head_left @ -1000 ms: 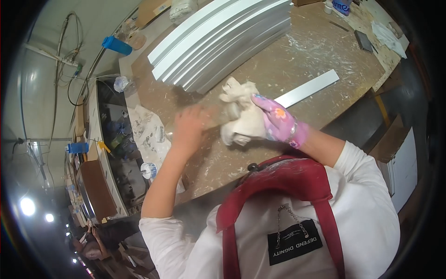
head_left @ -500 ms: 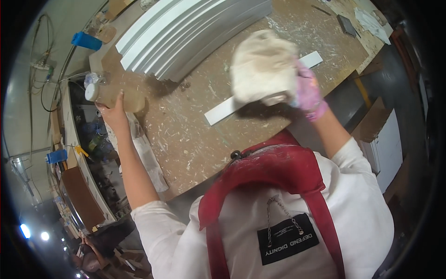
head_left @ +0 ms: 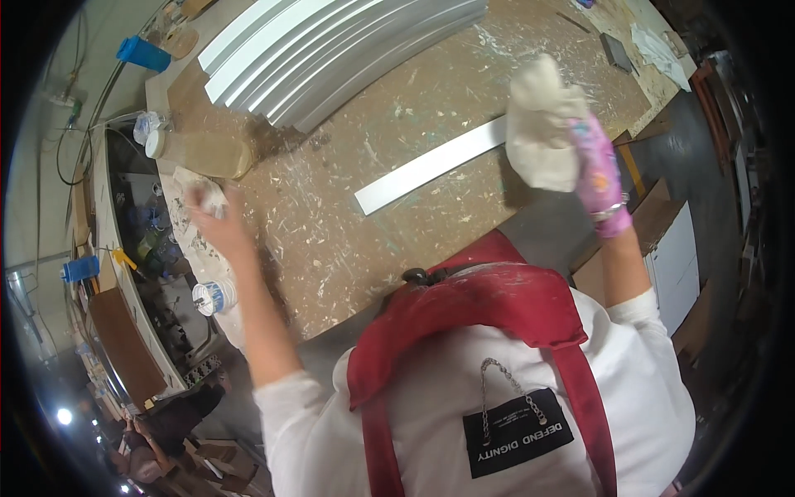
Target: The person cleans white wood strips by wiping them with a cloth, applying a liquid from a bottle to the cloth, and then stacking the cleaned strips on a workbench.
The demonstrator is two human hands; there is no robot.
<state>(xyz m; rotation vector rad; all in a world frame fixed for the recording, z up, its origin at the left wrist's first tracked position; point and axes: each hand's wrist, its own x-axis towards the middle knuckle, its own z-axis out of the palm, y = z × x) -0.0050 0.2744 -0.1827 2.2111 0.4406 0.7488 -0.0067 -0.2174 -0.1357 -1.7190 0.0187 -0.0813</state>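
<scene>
My right hand (head_left: pixel 598 170), in a pink patterned glove, grips a cream cloth rag (head_left: pixel 538 124) that hangs over the right end of a white strip (head_left: pixel 431 166). The strip lies slantwise on the workbench, its far end hidden behind the rag. My bare left hand (head_left: pixel 222 224), a little blurred, is over the bench's left edge with thumb and fingers apart. Just beyond it a clear bottle of yellowish liquid with a white cap (head_left: pixel 207 155) lies on its side. Nearer to me, a white and blue tub (head_left: pixel 217 296) stands beside my left forearm.
Several long white strips (head_left: pixel 323 58) lie stacked at the back of the paint-spotted workbench (head_left: pixel 331 248). A blue bottle (head_left: pixel 143 53) is at the far left, and a dark block (head_left: pixel 616 51) at the far right. Shelves with clutter stand left. Another person (head_left: pixel 157 439) is at lower left.
My left hand has let go of the capped bottle and come nearer to me. The rag has moved right in my right hand, uncovering more of the strip. The tub has come into sight.
</scene>
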